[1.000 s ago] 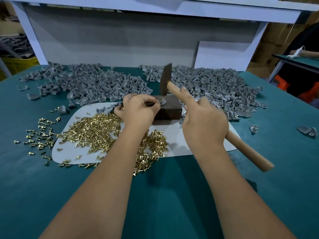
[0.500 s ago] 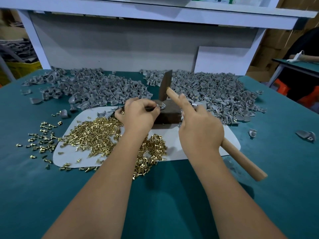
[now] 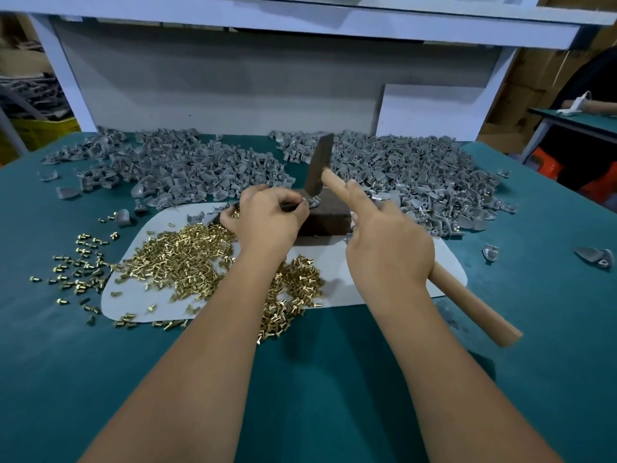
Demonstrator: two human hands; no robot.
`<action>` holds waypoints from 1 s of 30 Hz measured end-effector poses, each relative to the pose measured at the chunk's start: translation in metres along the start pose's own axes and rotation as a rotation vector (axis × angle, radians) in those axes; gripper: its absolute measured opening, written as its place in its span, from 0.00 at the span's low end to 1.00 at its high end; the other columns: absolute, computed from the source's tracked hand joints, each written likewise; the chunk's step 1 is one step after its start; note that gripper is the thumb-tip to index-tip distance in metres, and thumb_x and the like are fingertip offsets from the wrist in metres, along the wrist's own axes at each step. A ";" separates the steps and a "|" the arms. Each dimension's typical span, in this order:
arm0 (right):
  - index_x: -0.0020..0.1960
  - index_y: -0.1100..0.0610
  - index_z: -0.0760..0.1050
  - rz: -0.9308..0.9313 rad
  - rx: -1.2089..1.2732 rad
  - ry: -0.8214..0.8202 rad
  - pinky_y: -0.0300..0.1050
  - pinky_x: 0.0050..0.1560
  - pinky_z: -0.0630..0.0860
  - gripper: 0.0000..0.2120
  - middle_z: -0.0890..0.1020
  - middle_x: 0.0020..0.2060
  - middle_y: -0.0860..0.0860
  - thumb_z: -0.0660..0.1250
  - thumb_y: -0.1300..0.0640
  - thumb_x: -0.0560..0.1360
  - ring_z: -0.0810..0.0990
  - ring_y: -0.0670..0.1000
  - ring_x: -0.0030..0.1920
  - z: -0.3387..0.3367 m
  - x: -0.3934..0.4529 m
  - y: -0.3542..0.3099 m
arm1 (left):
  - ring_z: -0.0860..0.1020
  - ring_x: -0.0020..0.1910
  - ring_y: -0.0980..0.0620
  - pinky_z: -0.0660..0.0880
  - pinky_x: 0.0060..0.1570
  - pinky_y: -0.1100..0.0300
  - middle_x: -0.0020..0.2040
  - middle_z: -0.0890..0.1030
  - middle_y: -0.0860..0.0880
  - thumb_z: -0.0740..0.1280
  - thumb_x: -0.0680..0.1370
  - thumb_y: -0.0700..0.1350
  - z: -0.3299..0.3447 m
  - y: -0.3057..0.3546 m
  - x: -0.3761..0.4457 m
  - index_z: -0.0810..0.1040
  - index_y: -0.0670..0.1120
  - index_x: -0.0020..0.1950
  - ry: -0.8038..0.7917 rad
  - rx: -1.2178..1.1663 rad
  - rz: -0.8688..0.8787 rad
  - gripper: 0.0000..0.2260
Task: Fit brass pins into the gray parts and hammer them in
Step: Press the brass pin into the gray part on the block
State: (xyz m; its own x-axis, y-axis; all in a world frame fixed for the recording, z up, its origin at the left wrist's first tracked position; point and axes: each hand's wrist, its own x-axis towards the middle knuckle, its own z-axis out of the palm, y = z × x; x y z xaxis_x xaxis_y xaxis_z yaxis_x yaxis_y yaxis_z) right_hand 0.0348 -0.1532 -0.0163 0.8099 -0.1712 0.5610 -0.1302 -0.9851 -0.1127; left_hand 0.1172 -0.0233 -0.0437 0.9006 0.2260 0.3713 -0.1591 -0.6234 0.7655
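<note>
The right hand (image 3: 389, 248) was curled round the wooden handle of the hammer (image 3: 374, 228), forefinger stretched along the shaft, its dark head (image 3: 320, 167) raised over the block (image 3: 325, 217). The left hand (image 3: 270, 217), fingers bent, pinched a gray part (image 3: 312, 201) on the block's top. Brass pins (image 3: 187, 259) lay heaped on the white mat (image 3: 337, 265) under the left forearm; piles of gray parts (image 3: 410, 175) lay beyond on the green table (image 3: 317, 379).

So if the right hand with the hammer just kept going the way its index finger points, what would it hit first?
Probably the hammer head itself, since the right hand points its index finger along the handle. Past that lies the far pile of gray parts. Depth is hard to judge from this one view.
</note>
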 end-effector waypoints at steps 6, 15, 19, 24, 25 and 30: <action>0.74 0.45 0.62 -0.018 0.003 0.083 0.46 0.34 0.64 0.30 0.77 0.43 0.56 0.66 0.60 0.75 0.75 0.57 0.36 -0.001 -0.001 0.001 | 0.64 0.70 0.57 0.52 0.66 0.46 0.58 0.80 0.60 0.74 0.72 0.55 0.002 -0.001 0.002 0.74 0.65 0.31 0.009 0.023 -0.012 0.13; 0.72 0.47 0.67 0.004 0.078 0.204 0.45 0.33 0.62 0.29 0.76 0.37 0.56 0.68 0.62 0.73 0.65 0.53 0.31 -0.004 0.000 0.004 | 0.63 0.70 0.57 0.52 0.67 0.44 0.58 0.81 0.60 0.73 0.73 0.55 0.003 -0.002 0.002 0.79 0.62 0.37 0.007 0.046 -0.020 0.06; 0.74 0.41 0.57 0.012 -0.038 -0.024 0.46 0.34 0.63 0.28 0.77 0.45 0.54 0.62 0.55 0.78 0.66 0.53 0.35 -0.003 0.001 0.001 | 0.64 0.69 0.57 0.53 0.66 0.45 0.55 0.80 0.62 0.73 0.73 0.56 0.002 0.000 0.001 0.78 0.63 0.36 -0.001 0.031 -0.028 0.07; 0.70 0.49 0.70 0.007 0.136 0.294 0.46 0.32 0.62 0.28 0.72 0.34 0.55 0.69 0.64 0.73 0.66 0.54 0.29 -0.004 0.000 0.004 | 0.65 0.70 0.54 0.54 0.68 0.41 0.59 0.81 0.57 0.73 0.74 0.54 0.003 -0.001 0.001 0.83 0.61 0.42 0.010 0.065 -0.022 0.01; 0.70 0.49 0.70 -0.017 0.128 0.299 0.46 0.32 0.62 0.28 0.73 0.34 0.56 0.69 0.65 0.73 0.67 0.54 0.29 -0.003 -0.001 0.004 | 0.65 0.70 0.54 0.54 0.68 0.41 0.58 0.82 0.57 0.73 0.74 0.54 0.003 -0.001 0.001 0.83 0.61 0.42 0.018 0.069 -0.012 0.01; 0.73 0.39 0.59 0.006 -0.040 -0.008 0.46 0.34 0.62 0.28 0.77 0.44 0.53 0.62 0.56 0.78 0.68 0.54 0.34 -0.002 0.002 0.001 | 0.66 0.69 0.56 0.54 0.67 0.41 0.56 0.81 0.61 0.72 0.73 0.57 0.002 0.000 0.001 0.78 0.64 0.36 -0.003 0.036 -0.037 0.07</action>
State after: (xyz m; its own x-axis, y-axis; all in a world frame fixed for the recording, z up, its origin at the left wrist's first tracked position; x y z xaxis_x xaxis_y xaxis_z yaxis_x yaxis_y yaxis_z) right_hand 0.0347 -0.1548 -0.0137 0.8137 -0.1769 0.5537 -0.1577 -0.9840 -0.0826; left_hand 0.1188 -0.0241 -0.0442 0.9068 0.2471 0.3416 -0.1115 -0.6410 0.7594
